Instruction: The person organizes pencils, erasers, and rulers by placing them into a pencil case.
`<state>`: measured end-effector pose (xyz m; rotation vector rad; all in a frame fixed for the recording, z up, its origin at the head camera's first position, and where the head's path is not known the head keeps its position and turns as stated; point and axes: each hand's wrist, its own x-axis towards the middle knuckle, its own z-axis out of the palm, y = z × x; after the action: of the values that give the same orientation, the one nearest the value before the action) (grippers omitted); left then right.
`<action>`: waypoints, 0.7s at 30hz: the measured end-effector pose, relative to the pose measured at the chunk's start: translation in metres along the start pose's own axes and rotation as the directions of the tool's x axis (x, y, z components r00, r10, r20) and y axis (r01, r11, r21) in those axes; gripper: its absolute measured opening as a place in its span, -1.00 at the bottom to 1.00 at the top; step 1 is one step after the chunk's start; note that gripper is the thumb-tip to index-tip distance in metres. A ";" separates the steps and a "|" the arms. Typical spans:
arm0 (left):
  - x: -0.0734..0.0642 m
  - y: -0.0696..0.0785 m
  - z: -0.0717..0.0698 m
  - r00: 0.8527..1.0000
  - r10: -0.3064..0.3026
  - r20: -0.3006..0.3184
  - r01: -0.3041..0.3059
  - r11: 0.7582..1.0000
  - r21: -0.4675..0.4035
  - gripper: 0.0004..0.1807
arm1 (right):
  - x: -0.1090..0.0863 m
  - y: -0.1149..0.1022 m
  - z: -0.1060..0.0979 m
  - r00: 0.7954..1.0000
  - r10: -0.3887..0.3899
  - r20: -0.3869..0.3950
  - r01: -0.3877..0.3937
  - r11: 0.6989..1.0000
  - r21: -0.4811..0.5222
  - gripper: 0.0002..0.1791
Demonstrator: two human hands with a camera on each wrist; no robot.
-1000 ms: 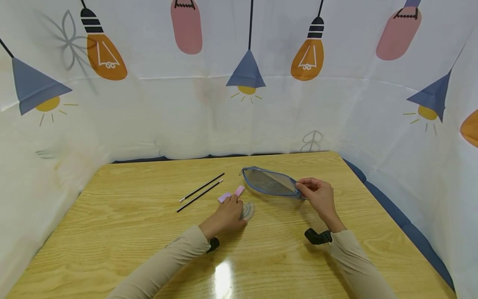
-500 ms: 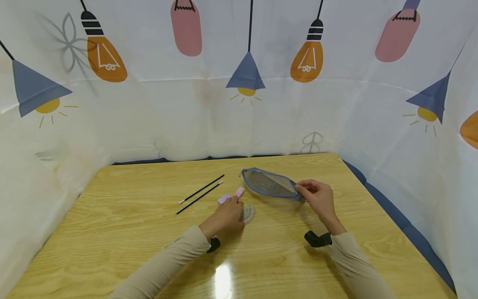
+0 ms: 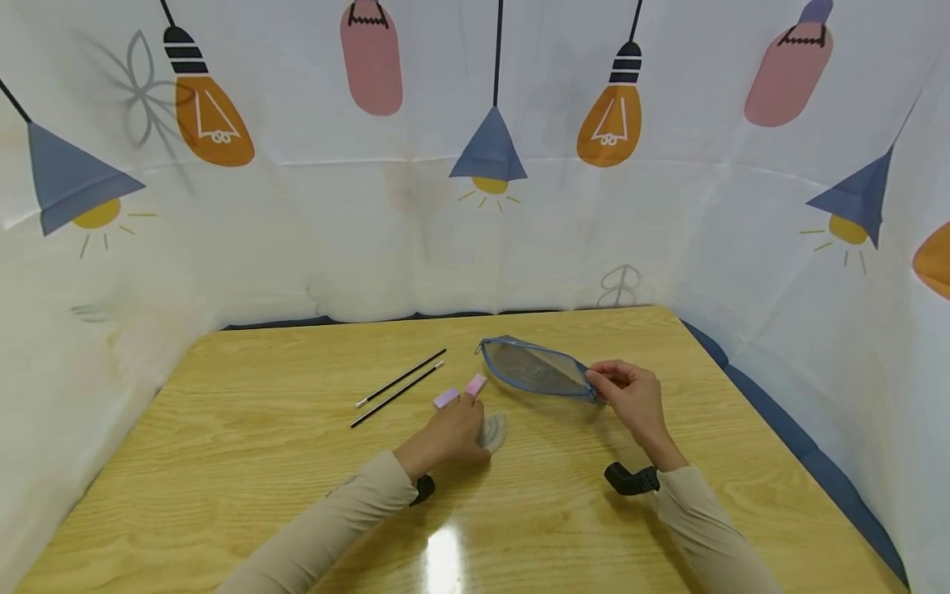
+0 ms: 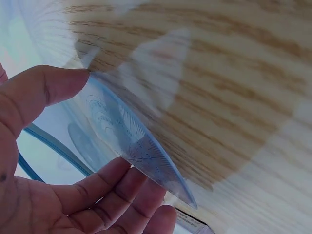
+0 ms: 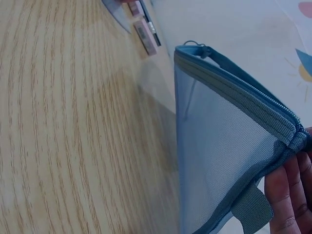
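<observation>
My left hand (image 3: 449,429) grips a clear protractor (image 4: 124,131) at the middle of the table, thumb on one edge and fingertips on the other; the left wrist view shows it tilted over the wood. At the right, a blue-trimmed mesh zipper pouch (image 3: 536,368) is pinched by one end in my right hand (image 3: 631,400). The pouch's zipper (image 5: 263,92) is open along the top, with a fabric tab hanging near my fingers in the right wrist view. Just beyond my left fingertips lie a lilac eraser (image 3: 445,398) and a pink eraser (image 3: 477,384).
Two black pencils (image 3: 401,378) with pale ends lie side by side, left of the erasers. The wooden table (image 3: 185,462) reaches back to a white curtain (image 3: 356,239) printed with lamps and bulbs, which also hangs along both sides.
The protractor has tipped up a little under my left hand, its face showing narrower. My right hand keeps hold of the pouch in nearly the same place.
</observation>
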<state>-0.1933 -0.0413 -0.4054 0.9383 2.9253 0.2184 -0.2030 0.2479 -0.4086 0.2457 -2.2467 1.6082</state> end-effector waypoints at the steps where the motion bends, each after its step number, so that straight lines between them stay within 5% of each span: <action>1: 0.000 0.000 0.000 1.000 0.008 -0.003 -0.008 1.000 0.011 -0.43 | -0.001 -0.004 0.000 1.000 0.004 0.000 -0.004 1.000 0.000 -0.80; 8: 0.003 0.000 0.001 0.998 0.048 -0.027 -0.046 0.996 0.070 -0.46 | -0.001 -0.003 0.000 1.000 0.002 -0.011 -0.002 1.000 -0.004 -0.81; 21: 0.006 -0.002 0.001 0.991 0.122 -0.062 -0.121 0.992 0.023 -0.50 | -0.003 -0.001 -0.003 1.000 0.005 -0.031 -0.006 1.000 -0.029 -0.81</action>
<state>-0.1990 -0.0391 -0.4070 1.1339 2.9343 0.2310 -0.1998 0.2501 -0.4081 0.2055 -2.2479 1.5696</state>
